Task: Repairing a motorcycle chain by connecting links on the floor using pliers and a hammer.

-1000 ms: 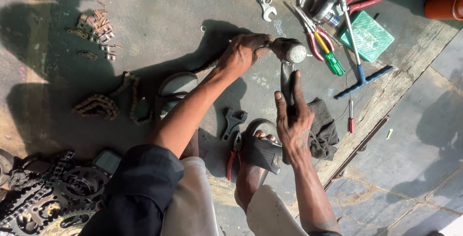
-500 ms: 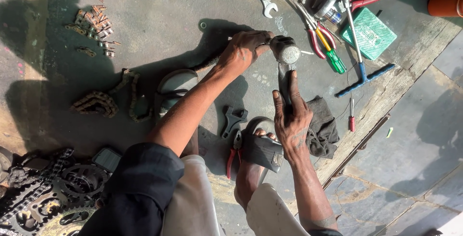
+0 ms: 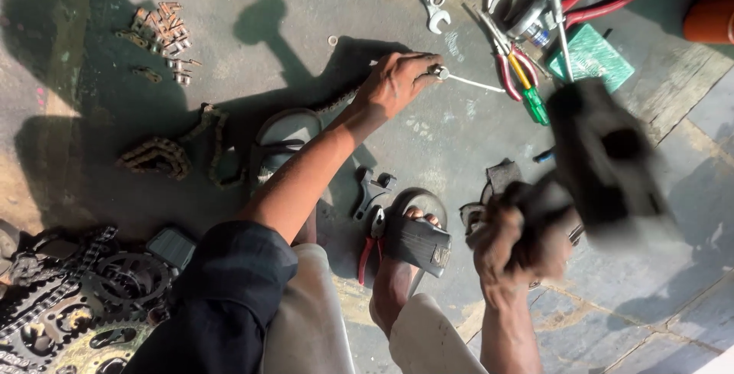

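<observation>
Metal punch (image 3: 437, 71) pinched by left hand (image 3: 397, 83); right hand (image 3: 514, 245) grips blurred hammer (image 3: 604, 160) above open floor (image 3: 306, 14)

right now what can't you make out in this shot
Head view, the only one:
- Dark tool in the right hand: motion blur smears its head; exact kind unclear.
- Small metal piece at the left hand: too small, partly covered by fingertips.
- Chain: runs under the left forearm, so its far end is hidden.
- Sprockets: cut off by the bottom left edge.
- Orange object: cut off by the right edge.
</observation>
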